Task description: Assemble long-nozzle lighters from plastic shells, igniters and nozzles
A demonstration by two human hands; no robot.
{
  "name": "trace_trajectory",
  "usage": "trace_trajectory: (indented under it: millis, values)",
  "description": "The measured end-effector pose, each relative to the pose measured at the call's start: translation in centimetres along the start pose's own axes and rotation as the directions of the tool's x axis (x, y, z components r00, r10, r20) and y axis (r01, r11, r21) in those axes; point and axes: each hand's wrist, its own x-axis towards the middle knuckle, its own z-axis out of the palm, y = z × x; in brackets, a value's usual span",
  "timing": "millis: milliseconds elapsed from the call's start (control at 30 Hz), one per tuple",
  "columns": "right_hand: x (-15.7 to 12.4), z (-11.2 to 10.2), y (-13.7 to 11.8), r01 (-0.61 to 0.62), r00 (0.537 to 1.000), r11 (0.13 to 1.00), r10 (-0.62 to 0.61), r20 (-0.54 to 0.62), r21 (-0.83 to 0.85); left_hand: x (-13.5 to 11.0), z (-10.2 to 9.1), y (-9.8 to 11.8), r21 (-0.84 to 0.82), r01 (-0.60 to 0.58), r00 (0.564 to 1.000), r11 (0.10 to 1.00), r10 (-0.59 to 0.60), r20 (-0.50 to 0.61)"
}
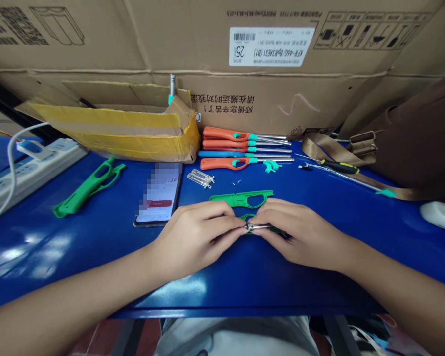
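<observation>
My left hand (198, 232) and my right hand (300, 232) meet at the middle of the blue table (96, 267), fingertips pinched together. Between them lies a thin metal tube (258, 227) seated in a green plastic lighter shell (249, 217), mostly hidden under my fingers. Both hands are closed on this piece. Just behind my hands lies another green lighter half shell (243, 199), flat on the table.
Finished orange and blue long lighters (241, 148) lie in a row by the cardboard wall. A green shell (87, 188), a phone (159, 195), clear small parts (200, 178), an open cardboard box (126, 131), a power strip (25, 165), a yellow-handled screwdriver (341, 166) and a brown strap (319, 146) surround them.
</observation>
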Motion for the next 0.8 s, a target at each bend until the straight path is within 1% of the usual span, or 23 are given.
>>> trace_trajectory:
  millis: [267,433,600,700,800]
  values:
    - [-0.34,0.38,0.26,0.083,0.994,0.988,-0.09,-0.053,-0.13,0.03,0.2,-0.19,-0.041,0.024,0.999,0.999,-0.023,0.022]
    - [-0.35,0.29,0.27,0.143,0.988,0.965,-0.153,-0.029,-0.219,0.05,0.22,-0.17,-0.054,0.031,0.999,0.998,-0.03,0.035]
    - [-0.27,-0.11,-0.05,0.201,0.977,0.928,-0.211,0.002,-0.314,-0.02,0.19,0.05,-0.069,0.055,0.996,0.996,-0.05,0.071]
    - [-0.25,-0.07,-0.24,0.204,0.977,0.91,-0.21,0.022,-0.361,-0.06,0.22,0.18,-0.066,0.062,0.995,0.996,-0.056,0.083]
    - [-0.29,0.09,-0.38,0.177,0.984,0.909,-0.176,0.036,-0.377,0.01,0.18,0.33,-0.041,0.051,0.995,0.998,-0.047,0.092]
